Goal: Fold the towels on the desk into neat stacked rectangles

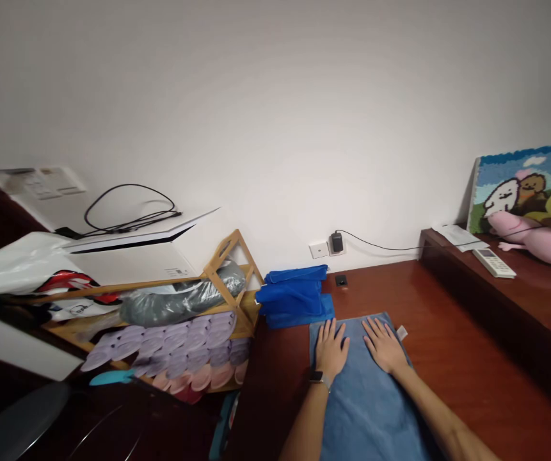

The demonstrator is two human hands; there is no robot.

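Note:
A greyish-blue towel [361,397] lies spread on the reddish-brown wooden table [452,358], a small white tag [402,333] sticking out at its right edge. Flat on its upper left part rests my left hand [331,351], fingers stretched out, a watch on the wrist. My right hand [383,346] is pressed flat on the upper right part with its fingers spread. Neither hand grips anything. Just beyond the towel sits a stack of folded bright blue cloths [297,296], close to my left fingertips.
Left of the table stands a wooden rack [237,282] with a white box [135,259] and rows of lilac and pink slippers [179,346]. A plugged-in black adapter [336,242] trails a cable rightward. The raised right ledge holds a remote [495,263], a picture [519,186] and a pink plush toy [539,237].

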